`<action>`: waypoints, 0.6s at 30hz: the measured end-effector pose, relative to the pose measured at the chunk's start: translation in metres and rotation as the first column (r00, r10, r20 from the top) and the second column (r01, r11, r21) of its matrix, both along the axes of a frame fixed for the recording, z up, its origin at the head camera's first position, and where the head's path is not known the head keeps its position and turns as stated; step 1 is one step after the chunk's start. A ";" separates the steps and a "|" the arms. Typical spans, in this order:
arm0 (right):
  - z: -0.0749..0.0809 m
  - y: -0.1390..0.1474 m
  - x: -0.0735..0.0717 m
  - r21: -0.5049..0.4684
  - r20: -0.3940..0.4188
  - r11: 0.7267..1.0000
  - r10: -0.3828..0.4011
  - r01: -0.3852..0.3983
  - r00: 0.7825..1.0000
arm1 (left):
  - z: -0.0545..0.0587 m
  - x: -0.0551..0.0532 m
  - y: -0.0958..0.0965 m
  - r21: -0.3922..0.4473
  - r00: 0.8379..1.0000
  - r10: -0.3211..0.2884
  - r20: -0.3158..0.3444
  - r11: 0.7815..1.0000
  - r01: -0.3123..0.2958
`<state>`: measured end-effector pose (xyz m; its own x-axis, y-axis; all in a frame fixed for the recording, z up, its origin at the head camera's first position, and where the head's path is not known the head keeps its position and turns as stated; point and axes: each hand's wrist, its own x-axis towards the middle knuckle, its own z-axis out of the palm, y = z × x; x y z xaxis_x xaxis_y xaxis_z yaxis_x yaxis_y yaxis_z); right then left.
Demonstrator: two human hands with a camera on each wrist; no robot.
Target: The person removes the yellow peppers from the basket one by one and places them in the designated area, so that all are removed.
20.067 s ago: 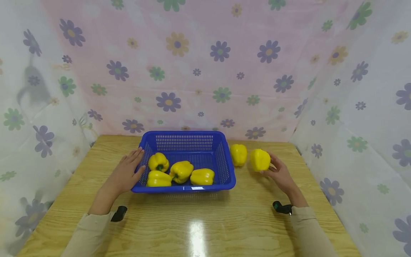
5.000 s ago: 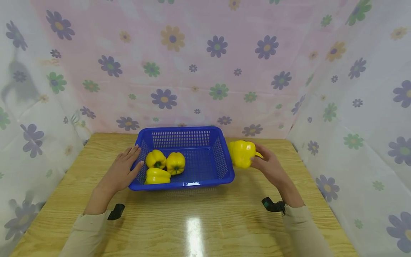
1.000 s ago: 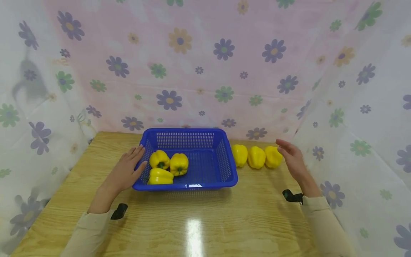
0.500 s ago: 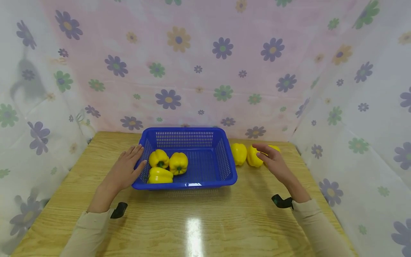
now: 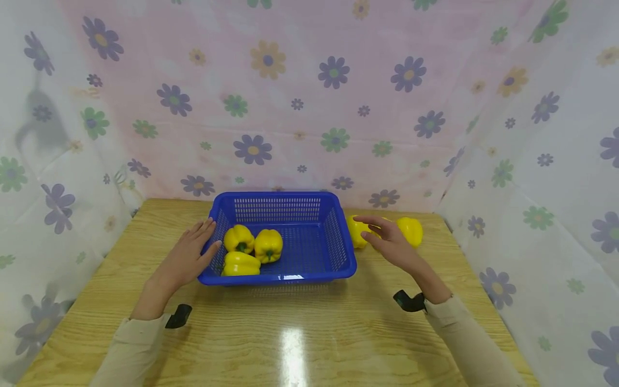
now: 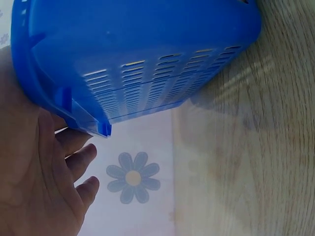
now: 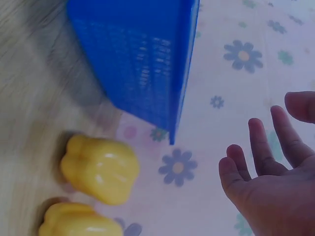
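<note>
A blue plastic basket (image 5: pixel 278 279) stands on the table with three yellow bell peppers (image 5: pixel 268 246) in its left part. My left hand (image 5: pixel 186 255) rests on the basket's left rim, fingers relaxed; in the left wrist view its fingertips (image 6: pixel 87 152) extend past the rim. My right hand (image 5: pixel 394 244) hovers over a row of three yellow bell peppers on the table, right of the basket. Nothing is in its spread fingers. The hand partly covers the nearest bell pepper (image 5: pixel 357 232) and mostly hides the middle one; the far right bell pepper (image 5: pixel 410 231) shows.
A wooden table (image 5: pixel 242 338) extends in front of the basket. Flower-patterned curtains (image 5: pixel 300 129) close in the back and both sides. A small black device (image 5: pixel 179 316) is worn on each wrist.
Over the last second my right hand has moved left from the far right pepper. Since five seconds ago, the held pepper has been set down. Twenty seconds ago the basket held several peppers, now three.
</note>
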<state>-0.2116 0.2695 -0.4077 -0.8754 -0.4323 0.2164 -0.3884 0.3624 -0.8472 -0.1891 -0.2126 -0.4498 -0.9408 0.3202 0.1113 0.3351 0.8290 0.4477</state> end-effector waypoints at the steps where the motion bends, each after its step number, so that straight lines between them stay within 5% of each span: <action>1: 0.003 -0.004 -0.001 0.004 -0.005 1.000 0.016 -0.016 1.000 | 0.000 0.000 0.000 0.008 1.000 -0.003 0.002 1.000 0.003; 9: 0.020 -0.037 -0.016 0.007 -0.036 0.992 0.127 -0.127 0.991 | -0.002 0.000 0.001 0.016 1.000 -0.007 0.021 1.000 0.006; 18: 0.034 -0.077 -0.034 0.221 -0.038 0.946 0.250 -0.236 0.967 | -0.006 0.002 0.003 0.000 1.000 0.017 -0.008 1.000 -0.017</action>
<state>-0.2457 0.1925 -0.3742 -0.7252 -0.6722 0.1491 -0.5388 0.4191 -0.7308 -0.1874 -0.2100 -0.4557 -0.9451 0.3043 0.1193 0.3249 0.8344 0.4452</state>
